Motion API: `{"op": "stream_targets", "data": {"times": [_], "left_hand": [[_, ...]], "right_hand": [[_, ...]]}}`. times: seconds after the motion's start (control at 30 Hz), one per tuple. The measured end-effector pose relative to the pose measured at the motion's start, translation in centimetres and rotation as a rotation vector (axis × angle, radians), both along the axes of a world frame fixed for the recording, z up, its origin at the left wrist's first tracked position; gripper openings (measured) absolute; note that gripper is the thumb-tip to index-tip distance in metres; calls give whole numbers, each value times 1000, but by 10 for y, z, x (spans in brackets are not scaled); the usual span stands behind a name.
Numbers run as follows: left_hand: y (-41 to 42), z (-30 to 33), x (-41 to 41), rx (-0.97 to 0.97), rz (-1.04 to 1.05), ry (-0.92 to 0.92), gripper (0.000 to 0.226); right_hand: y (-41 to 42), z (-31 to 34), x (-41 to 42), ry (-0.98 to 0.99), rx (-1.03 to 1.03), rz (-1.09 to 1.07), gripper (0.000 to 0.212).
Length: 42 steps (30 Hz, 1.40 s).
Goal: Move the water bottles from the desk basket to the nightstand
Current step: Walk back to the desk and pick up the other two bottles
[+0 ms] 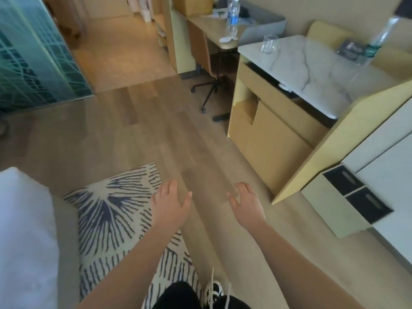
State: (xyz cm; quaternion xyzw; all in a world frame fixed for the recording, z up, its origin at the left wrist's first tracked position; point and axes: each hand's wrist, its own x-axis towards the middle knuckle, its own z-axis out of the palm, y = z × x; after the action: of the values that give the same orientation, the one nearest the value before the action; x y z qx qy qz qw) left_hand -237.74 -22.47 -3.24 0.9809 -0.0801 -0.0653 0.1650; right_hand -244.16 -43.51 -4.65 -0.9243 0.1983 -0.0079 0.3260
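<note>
Left hand point(168, 204) and right hand point(245, 201) outstretched over wooden floor point(138, 130), fingers relaxed and spread — both holding nothing, one water bottle point(232, 17) on the desk point(211, 30) far ahead, another bottle point(379, 41) on the marble counter point(312, 70) ahead-right.

Far ahead of the right hand point(245, 202), a desk point(214, 30) carries a bottle point(232, 15); nearer, a marble counter point(312, 70) carries a glass point(268, 43) and another bottle point(379, 39).
</note>
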Motion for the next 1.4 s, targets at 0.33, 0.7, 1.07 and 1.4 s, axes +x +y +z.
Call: {"op": "stream_targets", "data": {"times": [0.33,0.7,1.07,1.4], "left_hand": [[-68,-4,176,-46,52,-11,68],[-122,-13,470,-72,57,-35,70],[-198,-3,709,-170,44,-17,70],[-307,17,982,-170,-88,-78,72]], "right_hand": [[-65,5,186,-68,17,43,42],[-119,7,483,-17,-17,55,48],[-185,13,717,-52,-49,-46,51],[-291,40,977,-122,35,-212,50]]}}
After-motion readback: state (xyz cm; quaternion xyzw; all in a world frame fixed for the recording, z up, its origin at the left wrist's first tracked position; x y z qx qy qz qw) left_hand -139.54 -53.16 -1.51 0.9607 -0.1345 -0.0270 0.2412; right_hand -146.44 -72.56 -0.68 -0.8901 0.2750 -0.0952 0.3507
